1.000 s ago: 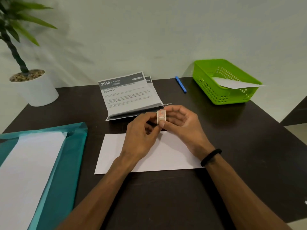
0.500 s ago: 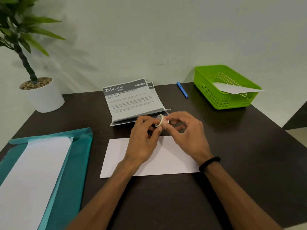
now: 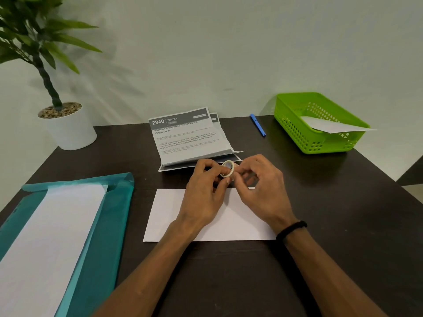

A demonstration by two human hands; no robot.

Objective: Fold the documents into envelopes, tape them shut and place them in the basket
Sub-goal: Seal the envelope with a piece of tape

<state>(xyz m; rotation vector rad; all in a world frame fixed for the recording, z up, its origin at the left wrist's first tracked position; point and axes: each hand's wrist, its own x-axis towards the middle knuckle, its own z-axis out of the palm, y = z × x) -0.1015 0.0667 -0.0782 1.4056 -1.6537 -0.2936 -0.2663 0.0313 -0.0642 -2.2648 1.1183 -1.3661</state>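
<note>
Pinching tape roll (image 3: 227, 168), both hands above envelope (image 3: 168, 213)

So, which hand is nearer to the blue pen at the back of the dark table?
Right. The right hand lies below the blue pen, slightly toward the person. The left hand is further left, holding the small tape roll.

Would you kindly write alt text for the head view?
Both hands, left and right, hold a tape roll above a white envelope on a dark table. Behind lie folded documents; a green basket holds another envelope.
</note>
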